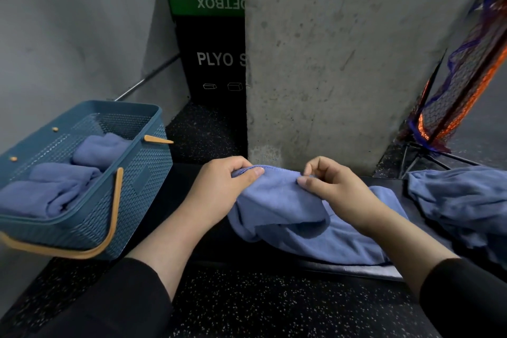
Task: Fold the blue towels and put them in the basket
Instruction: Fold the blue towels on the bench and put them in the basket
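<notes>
A blue towel (290,208) lies crumpled on a dark bench in front of me. My left hand (222,189) grips its far edge at the left, thumb on top. My right hand (332,186) pinches the same edge further right between thumb and fingers. A teal woven basket (131,181) with tan handles stands at the left and holds three folded blue towels (55,189). More loose blue towels (461,200) are heaped at the right end of the bench.
A concrete pillar (343,63) rises right behind the bench. A black and green plyo box (211,44) stands behind the basket. An orange and blue net (461,96) on a stand leans at the right. The speckled rubber floor (274,304) is below.
</notes>
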{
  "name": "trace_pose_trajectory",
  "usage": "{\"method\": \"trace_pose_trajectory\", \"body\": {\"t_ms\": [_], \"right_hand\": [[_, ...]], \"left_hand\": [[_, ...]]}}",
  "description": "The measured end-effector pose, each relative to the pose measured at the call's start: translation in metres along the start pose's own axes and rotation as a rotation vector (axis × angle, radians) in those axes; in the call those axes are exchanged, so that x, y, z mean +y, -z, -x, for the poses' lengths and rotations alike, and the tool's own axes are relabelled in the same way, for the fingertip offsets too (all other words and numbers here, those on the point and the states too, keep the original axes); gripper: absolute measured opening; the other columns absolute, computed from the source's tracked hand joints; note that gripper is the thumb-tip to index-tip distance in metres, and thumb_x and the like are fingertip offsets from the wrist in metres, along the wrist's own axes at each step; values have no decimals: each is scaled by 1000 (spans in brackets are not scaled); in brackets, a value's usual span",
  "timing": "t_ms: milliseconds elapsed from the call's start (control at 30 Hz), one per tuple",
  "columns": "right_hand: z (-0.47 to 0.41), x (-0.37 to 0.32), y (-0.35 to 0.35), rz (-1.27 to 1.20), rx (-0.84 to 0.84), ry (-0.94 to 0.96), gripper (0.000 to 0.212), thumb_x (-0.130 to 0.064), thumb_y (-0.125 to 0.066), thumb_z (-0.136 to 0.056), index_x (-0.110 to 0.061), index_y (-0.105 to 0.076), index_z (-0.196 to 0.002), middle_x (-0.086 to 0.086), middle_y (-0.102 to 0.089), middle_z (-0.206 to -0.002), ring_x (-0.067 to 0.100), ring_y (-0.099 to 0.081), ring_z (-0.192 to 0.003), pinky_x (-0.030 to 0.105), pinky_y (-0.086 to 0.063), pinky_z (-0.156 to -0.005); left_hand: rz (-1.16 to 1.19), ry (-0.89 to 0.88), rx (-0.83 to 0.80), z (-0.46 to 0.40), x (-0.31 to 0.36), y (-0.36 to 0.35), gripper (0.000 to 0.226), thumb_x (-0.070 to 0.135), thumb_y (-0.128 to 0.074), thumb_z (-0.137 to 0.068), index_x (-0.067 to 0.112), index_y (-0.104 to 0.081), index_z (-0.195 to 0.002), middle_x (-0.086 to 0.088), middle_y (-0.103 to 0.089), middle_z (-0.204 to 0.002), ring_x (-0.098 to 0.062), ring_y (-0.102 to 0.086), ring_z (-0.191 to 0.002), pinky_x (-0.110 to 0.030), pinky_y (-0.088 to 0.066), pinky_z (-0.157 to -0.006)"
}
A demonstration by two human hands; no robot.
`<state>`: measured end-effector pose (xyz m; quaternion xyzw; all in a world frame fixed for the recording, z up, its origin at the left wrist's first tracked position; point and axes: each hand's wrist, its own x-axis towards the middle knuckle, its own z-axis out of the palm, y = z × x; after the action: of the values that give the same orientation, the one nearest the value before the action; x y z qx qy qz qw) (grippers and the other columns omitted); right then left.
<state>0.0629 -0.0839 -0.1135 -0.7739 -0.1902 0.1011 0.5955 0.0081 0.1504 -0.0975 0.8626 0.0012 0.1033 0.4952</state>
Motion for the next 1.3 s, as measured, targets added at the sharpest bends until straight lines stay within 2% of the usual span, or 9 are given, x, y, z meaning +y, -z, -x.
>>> {"method": "trace_pose_trajectory", "body": {"t_ms": [200, 367, 433, 533, 700, 867, 1067, 1200, 1300], "right_hand": [[-1, -1, 22, 715, 120, -13, 8, -19, -72, -87, -22, -72, -94, -3, -70, -82, 13, -63, -76, 31, -50, -75], [5, -5, 41, 872, 204, -53, 8, -20, -65, -88, -19, -72, -92, -2, -67, -80, 23, -62, -80, 36, -50, -71], [7, -2, 46, 889, 250, -57, 6, -19, -63, -87, -18, -68, -90, -1, -65, -82, 24, -60, -81, 36, -48, -70], [12, -4, 52, 796, 336, -144, 5, -23, -58, -89, -21, -63, -88, -4, -64, -74, 23, -61, -77, 34, -45, -65], [19, -18, 55, 451, 480, -139, 12, -21, -52, -98, -15, -58, -89, 5, -69, -70, 25, -68, -52, 35, -54, -56], [39, -53, 48, -135, 561, -24, 15, -16, -52, -104, -2, -57, -103, 17, -70, -96, 30, -76, -79, 37, -63, -67], [62, -98, 58, 11, 625, 200, 14, -40, -61, -92, -27, -64, -89, 11, -70, -91, 32, -70, -94, 54, -55, -92], [80, -141, 60, 90, 658, 377, 11, -25, -59, -100, -17, -63, -95, 6, -67, -86, 7, -57, -77, 22, -48, -74], [91, -166, 57, 75, 710, 472, 7, -20, -58, -101, -21, -62, -96, -12, -65, -84, 0, -57, -77, 16, -45, -72]], "left_hand": [[-188, 8, -44, -3, -6, 7, 19, 15, -64, -91, 31, -72, -83, 17, -71, -81, 1, -63, -83, -15, -46, -69], [-214, 47, 98, -9, -17, 17, 20, 14, -59, -96, 29, -70, -87, 11, -69, -79, 4, -59, -76, -9, -39, -60], [-101, 64, 144, -8, -19, 21, 20, 15, -59, -97, 27, -70, -86, 7, -69, -77, -1, -61, -71, -23, -50, -67], [136, 164, 181, -4, -17, 22, 17, 16, -59, -100, 20, -72, -88, -4, -72, -82, -14, -66, -77, -48, -58, -79], [419, 276, 204, 4, -8, 21, 19, 16, -51, -105, 12, -67, -96, -9, -72, -91, -25, -70, -90, -49, -59, -85], [591, 288, 242, 14, 13, 22, 18, 22, -52, -105, 17, -67, -96, -7, -73, -94, -24, -68, -91, -47, -56, -84], [516, 130, 370, 14, 51, 53, 23, 30, -56, -102, 20, -72, -90, -3, -75, -95, -20, -67, -91, -43, -51, -84], [437, 25, 473, 15, 88, 81, 32, 41, -59, -96, 15, -67, -80, 2, -63, -75, -15, -54, -73, -37, -42, -70], [433, -26, 531, 21, 115, 96, 35, 36, -61, -96, 20, -60, -65, 0, -49, -63, -16, -44, -62, -33, -37, -58]]}}
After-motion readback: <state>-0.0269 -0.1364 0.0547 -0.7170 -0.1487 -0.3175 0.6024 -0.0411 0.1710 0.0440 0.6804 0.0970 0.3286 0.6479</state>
